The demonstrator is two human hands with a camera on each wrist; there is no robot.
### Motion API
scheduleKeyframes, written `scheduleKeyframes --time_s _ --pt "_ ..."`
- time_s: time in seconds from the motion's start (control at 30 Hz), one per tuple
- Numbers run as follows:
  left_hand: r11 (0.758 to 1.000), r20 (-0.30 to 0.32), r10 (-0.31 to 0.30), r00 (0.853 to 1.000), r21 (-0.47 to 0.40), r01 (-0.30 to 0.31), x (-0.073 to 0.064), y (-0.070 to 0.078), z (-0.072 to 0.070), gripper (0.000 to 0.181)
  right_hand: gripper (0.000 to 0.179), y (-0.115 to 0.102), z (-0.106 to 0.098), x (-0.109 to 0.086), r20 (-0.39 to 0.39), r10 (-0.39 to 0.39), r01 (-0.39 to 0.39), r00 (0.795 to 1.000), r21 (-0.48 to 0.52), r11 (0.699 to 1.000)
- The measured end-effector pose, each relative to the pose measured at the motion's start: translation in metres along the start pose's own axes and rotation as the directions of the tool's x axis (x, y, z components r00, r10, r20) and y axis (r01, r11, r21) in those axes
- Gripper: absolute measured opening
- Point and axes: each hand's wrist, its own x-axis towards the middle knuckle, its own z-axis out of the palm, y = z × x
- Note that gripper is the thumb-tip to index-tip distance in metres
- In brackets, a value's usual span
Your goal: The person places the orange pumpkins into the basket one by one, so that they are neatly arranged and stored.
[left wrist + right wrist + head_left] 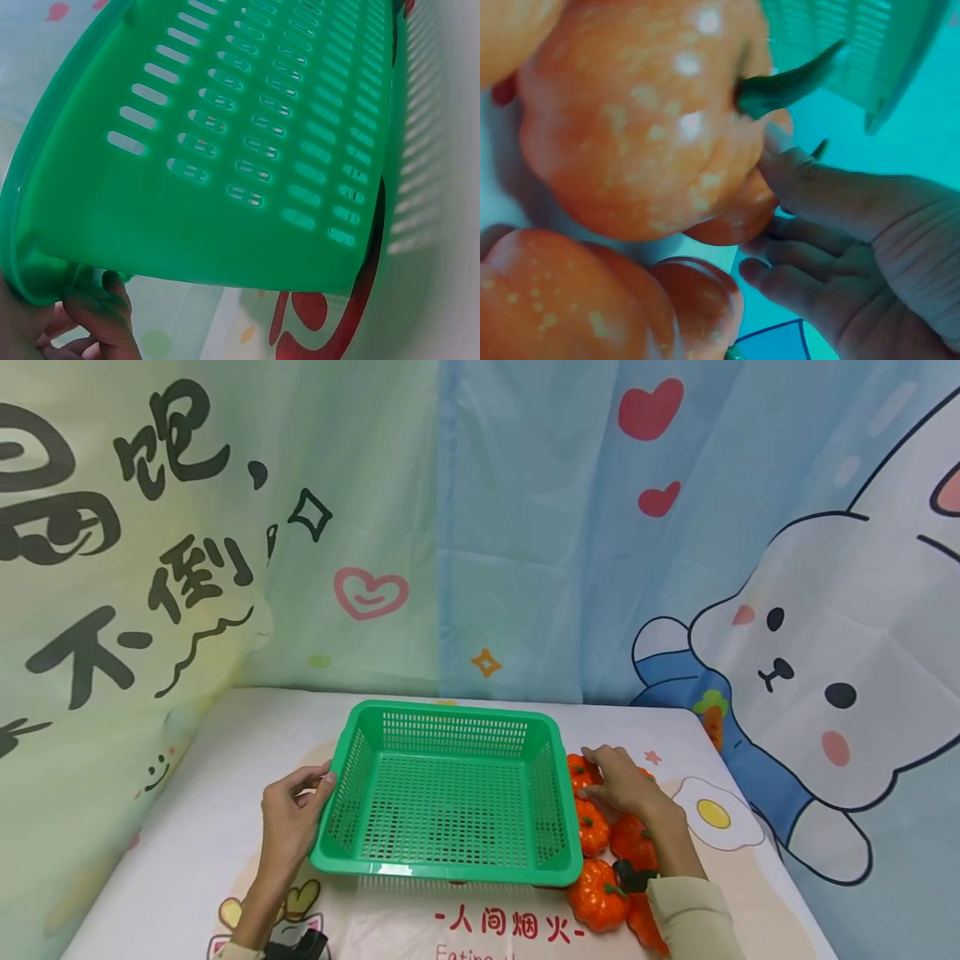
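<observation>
A green plastic basket (450, 874) with slotted walls stands in the middle of the table, and nothing lies inside it. My left hand (291, 806) grips its left rim; in the left wrist view the fingers (101, 319) curl under the rim by a corner. Beyond the basket's right side, my right hand (626, 785) has thumb and fingers around an orange pumpkin (578, 774) at the back of a group. The right wrist view shows the thumb (817, 180) against this pumpkin (739, 221), partly behind a larger, nearer pumpkin (637, 120) with a green stem.
Several more orange pumpkins, among them one in front (597, 897) and one in the middle (592, 828), crowd along the basket's right side. A printed cloth (390, 914) covers the table. Behind it hangs a patterned curtain (517, 527).
</observation>
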Motion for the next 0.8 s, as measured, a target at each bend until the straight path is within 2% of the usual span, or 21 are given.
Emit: scheduleKeyframes --time_s 0.17,0.5,0.8 --pt "1.000 -0.001 0.004 1.000 -0.016 -0.004 0.0002 -0.0017 0.0009 0.030 0.067 0.0003 0.0023 0.0006 -0.011 -0.017 0.017 1.000 0.003 1.000" --pt "1.000 -0.002 0.004 1.000 -0.021 -0.004 0.0004 -0.0011 0.0016 0.029 0.069 0.0010 0.0032 0.0004 0.012 0.027 -0.027 1.000 0.012 1.000" --pt "1.000 -0.003 -0.005 1.000 -0.012 0.005 0.0010 -0.0023 0.0012 0.030 0.063 0.0070 0.0070 0.0030 -0.012 -0.053 0.054 0.999 0.077 0.996"
